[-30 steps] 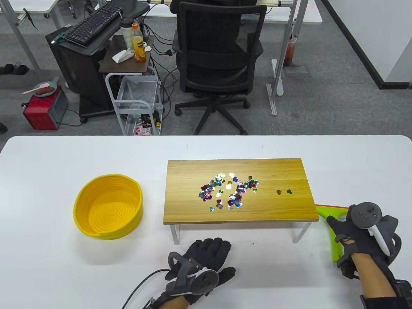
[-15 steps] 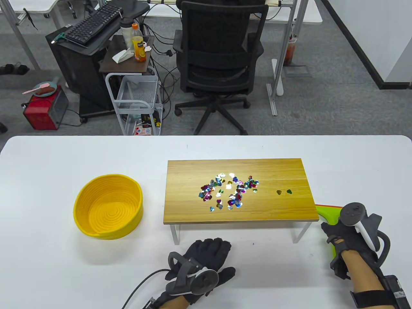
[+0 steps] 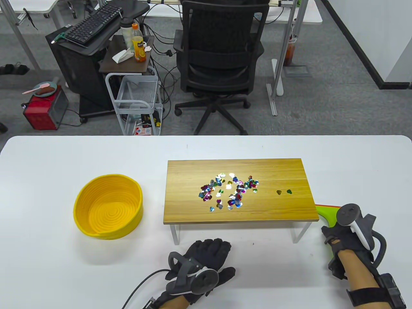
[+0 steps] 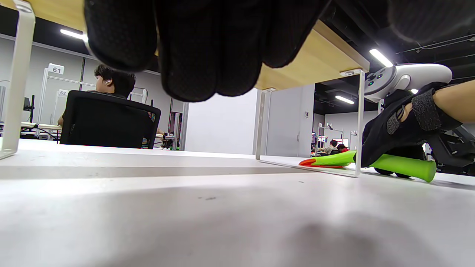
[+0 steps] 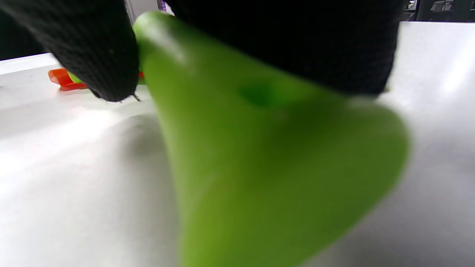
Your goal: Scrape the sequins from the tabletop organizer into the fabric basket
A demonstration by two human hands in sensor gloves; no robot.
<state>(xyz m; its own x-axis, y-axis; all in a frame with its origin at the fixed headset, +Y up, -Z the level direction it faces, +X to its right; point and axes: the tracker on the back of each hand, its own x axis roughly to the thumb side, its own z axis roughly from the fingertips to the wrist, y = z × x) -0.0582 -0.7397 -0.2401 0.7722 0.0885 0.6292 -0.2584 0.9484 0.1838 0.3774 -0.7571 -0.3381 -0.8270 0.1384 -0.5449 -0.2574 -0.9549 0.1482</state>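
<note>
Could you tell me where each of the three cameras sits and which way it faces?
Table view: high on the person's side, looking down and forward over the white table, wooden organizer and yellow basket; both gloved hands show at the bottom.
Left wrist view: low, near the tabletop, looking under the organizer; the left hand hangs in from above.
Right wrist view: pressed close to the green scraper, right hand on its handle.
Shared: the table and left wrist views both show the right hand on the scraper.
</note>
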